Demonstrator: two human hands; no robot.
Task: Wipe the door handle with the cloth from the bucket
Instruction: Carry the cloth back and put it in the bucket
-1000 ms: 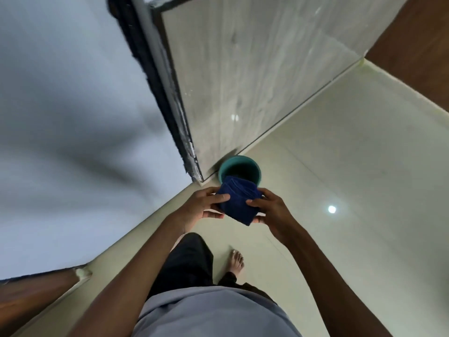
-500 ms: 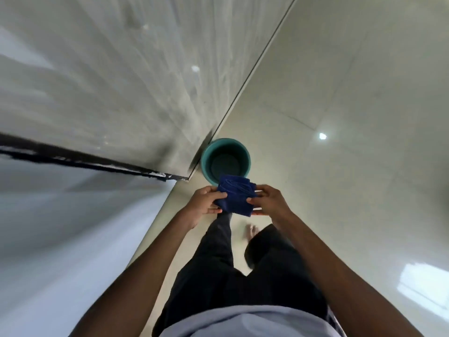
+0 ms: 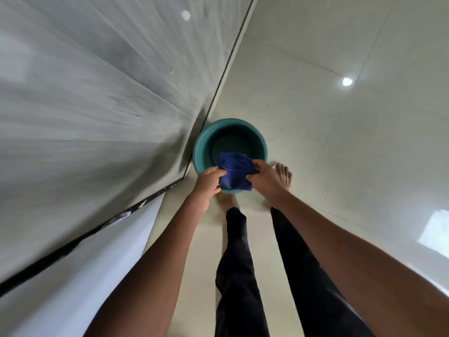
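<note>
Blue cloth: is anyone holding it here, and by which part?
Yes. The folded blue cloth is held by both hands above the teal bucket: left hand pinches its left edge, right hand its right edge.

We saw an evenly lit, fairly bright scene with soft, cool light. The glossy floor (image 3: 340, 166) threw back a small round glare spot at upper right and a pale window-like patch at the right edge. A soft shadow lay at the foot of the grey wall panel (image 3: 97, 93), beside the bucket (image 3: 202, 147). Motion blur streaked that panel strongly on the left, smearing its grain. The wide-angle lens bent straight lines and stretched the forearms toward the lower edge. The cloth (image 3: 234, 173) stayed reasonably sharp.
</note>
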